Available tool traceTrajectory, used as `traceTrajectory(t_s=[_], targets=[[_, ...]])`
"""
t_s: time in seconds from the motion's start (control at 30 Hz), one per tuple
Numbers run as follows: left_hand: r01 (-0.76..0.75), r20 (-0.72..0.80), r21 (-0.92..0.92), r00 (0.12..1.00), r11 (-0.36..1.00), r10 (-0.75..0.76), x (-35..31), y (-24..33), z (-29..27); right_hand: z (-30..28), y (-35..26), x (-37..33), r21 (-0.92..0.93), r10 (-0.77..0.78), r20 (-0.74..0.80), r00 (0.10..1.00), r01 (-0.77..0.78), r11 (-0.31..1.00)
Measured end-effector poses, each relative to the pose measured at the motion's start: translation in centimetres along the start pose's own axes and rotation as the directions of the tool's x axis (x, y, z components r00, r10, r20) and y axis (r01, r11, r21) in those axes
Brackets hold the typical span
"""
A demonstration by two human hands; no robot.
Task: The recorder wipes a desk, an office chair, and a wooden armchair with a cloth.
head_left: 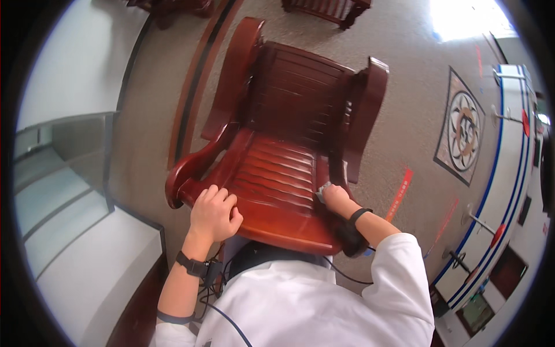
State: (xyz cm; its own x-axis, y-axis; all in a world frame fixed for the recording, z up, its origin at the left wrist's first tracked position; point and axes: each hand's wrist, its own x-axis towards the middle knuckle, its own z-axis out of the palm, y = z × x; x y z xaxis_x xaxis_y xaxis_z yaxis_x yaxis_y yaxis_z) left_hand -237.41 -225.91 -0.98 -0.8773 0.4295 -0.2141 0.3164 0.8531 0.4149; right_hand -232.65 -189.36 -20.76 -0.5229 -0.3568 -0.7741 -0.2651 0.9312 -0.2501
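Observation:
A dark red-brown wooden armchair (272, 225) with a slatted seat and back stands right in front of me. My right hand (338, 199) is closed on a small grey cloth (324, 189), which touches the right side of the slatted seat beside the armrest. Over at the left front corner of the seat is my left hand (214, 214), its fingers curled and its thumb a little apart. Nothing shows in this hand, though the undersides of the fingers are hidden.
More dark wooden furniture (329, 8) stands at the far side. A glass-fronted cabinet (69, 173) is on the left. White panels with blue edging and metal handles (511, 115) line the right. Cables (217, 283) hang by my left forearm. Red tape (400, 194) marks the floor.

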Motion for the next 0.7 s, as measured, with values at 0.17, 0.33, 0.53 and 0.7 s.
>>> traceTrajectory(t_s=[0.17, 0.33, 0.53, 0.7], targets=[[0.043, 0.078, -0.016, 0.996, 0.999, -0.041, 0.2, -0.1, 0.0, 2.9, 1.3, 6.7, 0.007, 0.073, -0.008, 0.997, -0.073, 0.997], [0.049, 0.107, 0.013, 0.993, 0.999, -0.050, 0.8, -0.3, -0.5, 7.9, 6.7, 15.8, -0.019, 0.144, -0.231, 0.962, -0.152, 0.988], [0.070, 0.141, 0.005, 0.988, 0.998, -0.070, 1.2, -0.7, -0.3, 4.6, 12.5, 23.4, 0.657, 0.459, -0.195, 0.867, -0.232, 0.717], [0.059, 0.116, -0.002, 0.992, 0.998, -0.059, 1.3, -0.9, -0.4, 2.0, 1.4, 27.7, 0.862, 0.217, -0.113, 0.970, -0.013, 0.507]])
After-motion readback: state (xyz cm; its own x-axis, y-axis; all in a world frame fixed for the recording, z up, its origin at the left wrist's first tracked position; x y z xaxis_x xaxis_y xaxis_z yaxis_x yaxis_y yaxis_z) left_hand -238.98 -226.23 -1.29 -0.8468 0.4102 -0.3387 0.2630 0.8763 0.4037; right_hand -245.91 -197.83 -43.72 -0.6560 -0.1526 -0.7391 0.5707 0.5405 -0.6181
